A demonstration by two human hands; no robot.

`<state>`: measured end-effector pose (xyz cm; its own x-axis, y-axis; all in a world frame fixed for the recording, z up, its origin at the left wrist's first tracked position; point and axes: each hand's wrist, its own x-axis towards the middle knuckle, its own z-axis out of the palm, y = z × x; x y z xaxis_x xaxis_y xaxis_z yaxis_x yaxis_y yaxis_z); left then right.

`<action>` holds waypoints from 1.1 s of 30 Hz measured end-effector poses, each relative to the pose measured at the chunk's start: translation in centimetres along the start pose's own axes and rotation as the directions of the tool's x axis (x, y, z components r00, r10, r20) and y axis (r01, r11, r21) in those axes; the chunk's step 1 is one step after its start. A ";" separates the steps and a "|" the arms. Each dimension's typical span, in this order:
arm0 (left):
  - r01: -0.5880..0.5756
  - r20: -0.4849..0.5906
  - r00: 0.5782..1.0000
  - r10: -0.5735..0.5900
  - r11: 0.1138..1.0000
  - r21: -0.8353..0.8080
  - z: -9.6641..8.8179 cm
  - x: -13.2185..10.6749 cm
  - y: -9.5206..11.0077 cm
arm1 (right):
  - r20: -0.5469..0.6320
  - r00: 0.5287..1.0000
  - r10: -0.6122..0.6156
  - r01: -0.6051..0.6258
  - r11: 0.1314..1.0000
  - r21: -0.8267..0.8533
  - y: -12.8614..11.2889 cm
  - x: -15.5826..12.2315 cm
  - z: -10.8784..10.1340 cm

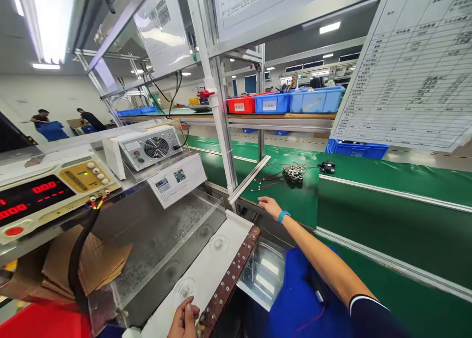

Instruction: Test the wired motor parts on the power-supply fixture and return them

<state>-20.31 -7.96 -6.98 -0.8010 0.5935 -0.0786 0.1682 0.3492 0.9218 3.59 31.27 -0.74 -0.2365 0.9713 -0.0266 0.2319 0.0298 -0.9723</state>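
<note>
My left hand (184, 319) is at the bottom edge of the view, its fingers curled together beside a brown strip (230, 276) studded with metal screws. Whatever those fingers may hold is hidden. A white panel (206, 259) with round clear discs runs along the strip. My right hand (271, 208), with a blue wristband (283, 216), stretches out over the near edge of the green mat (280, 205), fingers extended and nothing visible in them. Beyond it lies a bunch of small parts with thin wires (294, 173), and a black connector or plug (327, 167) is farther right.
A power supply with red digits (37, 195) stands left, near a grey fan unit (155, 146). An aluminium post (221, 117) rises ahead. Red (241, 104) and blue bins (273, 103) line the shelf. Below my right arm is a blue surface (298, 298). Two people are far left.
</note>
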 end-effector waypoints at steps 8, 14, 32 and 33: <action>-0.012 0.058 0.998 0.009 0.999 0.048 -0.1 -0.3 0.5 | 0.080 0.997 -0.021 0.030 0.993 -0.114 0.8 -11.9 -9.9; -0.064 0.074 0.996 0.057 0.994 0.091 0.0 -0.2 0.1 | -0.114 0.987 -0.112 0.069 0.942 -0.329 3.8 -22.1 -12.9; -0.176 0.049 0.984 0.171 0.976 0.128 0.2 -1.5 1.4 | -0.302 0.949 -0.089 -0.089 0.844 -0.530 7.2 -29.5 -9.6; -0.178 0.045 0.984 0.174 0.977 0.118 0.2 -1.7 1.4 | -0.308 0.947 -0.092 -0.088 0.846 -0.526 7.2 -29.5 -9.7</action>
<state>-18.66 -8.34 -5.61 -0.7330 0.6770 0.0660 0.3747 0.3208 0.8699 21.44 5.11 -4.70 0.0451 0.9896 0.1362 0.7135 0.0635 -0.6978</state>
